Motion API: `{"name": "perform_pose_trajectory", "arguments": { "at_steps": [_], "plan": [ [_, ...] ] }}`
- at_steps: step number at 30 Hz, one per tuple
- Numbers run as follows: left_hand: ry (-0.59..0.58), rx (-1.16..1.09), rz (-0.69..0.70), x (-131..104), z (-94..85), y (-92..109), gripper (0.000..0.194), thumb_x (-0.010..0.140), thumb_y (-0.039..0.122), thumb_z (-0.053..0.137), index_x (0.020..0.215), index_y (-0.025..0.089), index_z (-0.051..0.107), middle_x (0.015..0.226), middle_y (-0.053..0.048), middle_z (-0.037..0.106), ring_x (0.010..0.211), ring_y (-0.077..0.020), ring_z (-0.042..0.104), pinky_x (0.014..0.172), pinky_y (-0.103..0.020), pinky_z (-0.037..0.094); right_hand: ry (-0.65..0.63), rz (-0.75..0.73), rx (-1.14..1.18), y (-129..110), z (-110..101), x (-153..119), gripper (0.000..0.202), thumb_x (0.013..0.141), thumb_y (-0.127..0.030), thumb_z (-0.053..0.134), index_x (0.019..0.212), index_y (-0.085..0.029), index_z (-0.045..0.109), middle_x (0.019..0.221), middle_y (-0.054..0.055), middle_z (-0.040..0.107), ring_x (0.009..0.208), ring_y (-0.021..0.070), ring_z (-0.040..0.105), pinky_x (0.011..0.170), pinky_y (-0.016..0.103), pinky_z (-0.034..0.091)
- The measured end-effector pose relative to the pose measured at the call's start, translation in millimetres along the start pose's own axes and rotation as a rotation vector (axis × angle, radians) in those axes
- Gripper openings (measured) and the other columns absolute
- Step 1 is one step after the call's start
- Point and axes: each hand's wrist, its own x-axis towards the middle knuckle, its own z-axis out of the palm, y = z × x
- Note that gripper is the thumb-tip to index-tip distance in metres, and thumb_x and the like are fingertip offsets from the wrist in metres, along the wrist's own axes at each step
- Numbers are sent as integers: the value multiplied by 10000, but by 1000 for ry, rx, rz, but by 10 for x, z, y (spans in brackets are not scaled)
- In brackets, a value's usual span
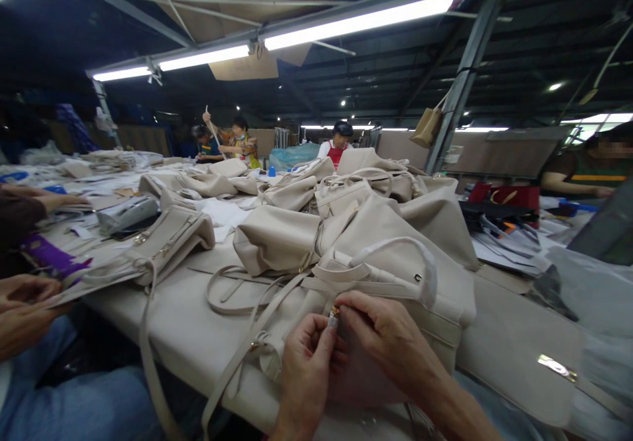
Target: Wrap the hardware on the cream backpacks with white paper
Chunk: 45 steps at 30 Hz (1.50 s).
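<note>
In front of me at the lower middle, my left hand [311,355] pinches a small wrapped piece [333,318], whitish with a gold-coloured tip. My right hand [378,325] meets it from the right, its thumb and forefinger closed at the gold tip. Whether those fingers grip the tip itself is too small to tell. Just beyond both hands lies a beige leather bag [390,263] with a looped handle partly in thin wrapping. Pale leather under my hands is partly hidden by them.
More beige bags [277,236] and straps cover the table [198,309]. A co-worker's hands [24,309] hold a bag part at the left edge. A beige flap with a metal clasp [556,366] lies right. People work across the table.
</note>
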Motion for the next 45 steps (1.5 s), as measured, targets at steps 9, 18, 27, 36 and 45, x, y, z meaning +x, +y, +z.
{"name": "perform_pose_trajectory", "arguments": {
  "at_steps": [9,18,27,36,45],
  "plan": [
    [-23,38,58,-36,-28,-13,431,770,595,669,755,166,631,621,-6,602,525,-119,525,488,-208,423,-176,-65,-128,-54,-48,153,290,884,-196,486,1012,-233,744,899,48,783,821,217,714,722,274,456],
    [-16,52,89,-45,-32,5,438,782,602,654,767,165,641,593,9,555,533,-123,497,499,-219,390,-244,-248,-441,-110,-92,208,214,879,-112,496,841,-200,688,786,22,740,655,160,642,547,259,295],
    [-51,58,110,-54,-42,103,322,818,476,641,739,165,614,581,7,569,527,-127,506,517,-236,403,-245,-337,-783,-281,-39,234,59,844,-144,621,806,-189,626,858,40,674,574,139,611,463,304,140],
    [-86,-30,56,-33,-55,154,393,757,537,688,713,159,593,546,25,535,475,-103,461,474,-222,378,-91,-553,-763,-136,22,220,217,932,-86,475,773,-179,589,815,50,649,596,140,571,466,305,215],
    [-84,10,70,-34,-40,113,351,787,495,664,725,160,582,564,20,558,490,-105,490,486,-212,386,-319,-355,-760,-290,-84,352,188,946,-159,497,852,-182,659,927,50,676,647,148,642,458,286,248]
  ]
}}
